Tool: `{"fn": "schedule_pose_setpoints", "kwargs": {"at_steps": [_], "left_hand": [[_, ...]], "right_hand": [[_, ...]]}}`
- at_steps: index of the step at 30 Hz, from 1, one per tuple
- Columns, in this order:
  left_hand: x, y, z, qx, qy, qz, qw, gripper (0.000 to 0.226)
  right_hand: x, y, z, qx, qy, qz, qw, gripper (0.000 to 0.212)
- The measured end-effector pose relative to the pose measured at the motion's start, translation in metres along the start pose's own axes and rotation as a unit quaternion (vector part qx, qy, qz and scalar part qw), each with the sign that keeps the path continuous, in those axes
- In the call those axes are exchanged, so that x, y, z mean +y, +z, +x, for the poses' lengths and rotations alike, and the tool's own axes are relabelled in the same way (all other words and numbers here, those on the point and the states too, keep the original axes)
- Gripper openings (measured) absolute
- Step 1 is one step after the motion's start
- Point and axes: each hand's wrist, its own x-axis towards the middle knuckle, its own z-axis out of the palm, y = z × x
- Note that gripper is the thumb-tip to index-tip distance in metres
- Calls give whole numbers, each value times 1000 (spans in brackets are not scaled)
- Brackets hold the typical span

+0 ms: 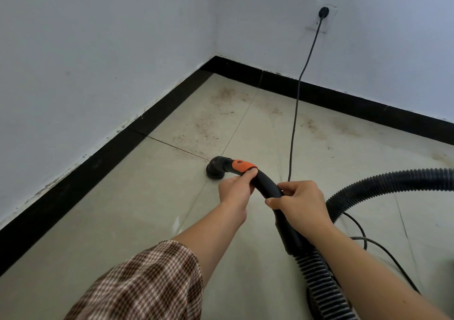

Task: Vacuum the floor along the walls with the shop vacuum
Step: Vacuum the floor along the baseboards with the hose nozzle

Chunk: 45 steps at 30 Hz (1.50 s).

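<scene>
A black curved vacuum handle tube (pixel 265 184) with an orange slider (pixel 243 165) ends in a round black nozzle (pixel 216 171) that points down at the beige tiled floor (pixel 137 216). My left hand (pixel 235 189) grips the tube just behind the orange part. My right hand (pixel 299 204) grips it further back, thumb on top. A ribbed black hose (pixel 368 184) loops from the tube off to the right and down past my right forearm. Brown dirt (pixel 204 125) speckles the tiles toward the corner.
Two white walls meet at a corner, with a black skirting board (pixel 98 157) along both. A black power cord (pixel 297 103) hangs from a wall socket (pixel 323 12) down to the floor and trails right. The vacuum body is out of view.
</scene>
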Motion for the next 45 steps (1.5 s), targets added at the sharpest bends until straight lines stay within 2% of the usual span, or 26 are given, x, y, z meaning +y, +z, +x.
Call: {"fn": "schedule_pose_setpoints", "kwargs": {"at_steps": [6,16,20,27,31,33,36,39,45], "left_hand": [[-9,14,-7,-12,-11,8,1000,13],[-17,19,-16,-11,-21,22,999,14],[-13,13,-13,-5,-19,27,999,15],[3,-1,1,-39,-17,21,999,9],[9,-4,8,-57,-24,31,998,5],[10,-5,10,-65,-29,42,997,11],[10,-8,11,-77,-39,58,995,30],[12,-10,9,-85,-47,61,993,36],[20,-4,12,-91,-61,41,993,22]], "right_hand": [[7,-13,-3,22,2,-8,1000,27],[15,-26,-7,13,23,4,1000,22],[12,-18,-7,9,19,12,1000,23],[6,10,3,21,-3,11,1000,24],[4,21,11,28,-10,-4,1000,10],[4,24,14,34,-8,-11,999,9],[3,28,14,35,-5,-26,999,8],[0,29,14,40,-4,-28,999,8],[-9,32,19,53,0,-9,999,14]]}}
